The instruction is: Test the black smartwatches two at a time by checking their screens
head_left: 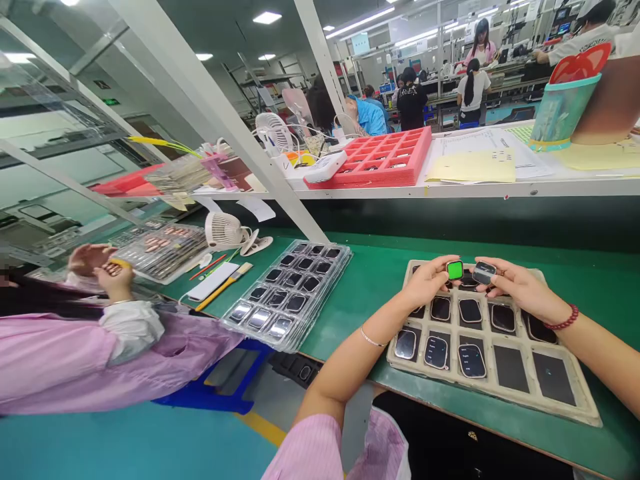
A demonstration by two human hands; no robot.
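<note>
A beige compartment tray (500, 397) lies on the green bench in front of me, several of its pockets holding small dark watch bodies with screens. My left hand (429, 280) hovers over the tray's far edge, fingers pinched on a watch body with a lit green screen (455, 270). Beside it my right hand (515, 287), with a red bead bracelet on its wrist, pinches a grey watch body (483, 272). The two pieces are held close together, apart by a small gap.
A stack of clear plastic trays (287, 293) of dark watch bodies lies to the left. A co-worker in pink (100, 347) sits at far left, hands raised. A small fan (225, 230), a brush and pens lie beyond. A shelf above holds a red foam tray (385, 160) and papers.
</note>
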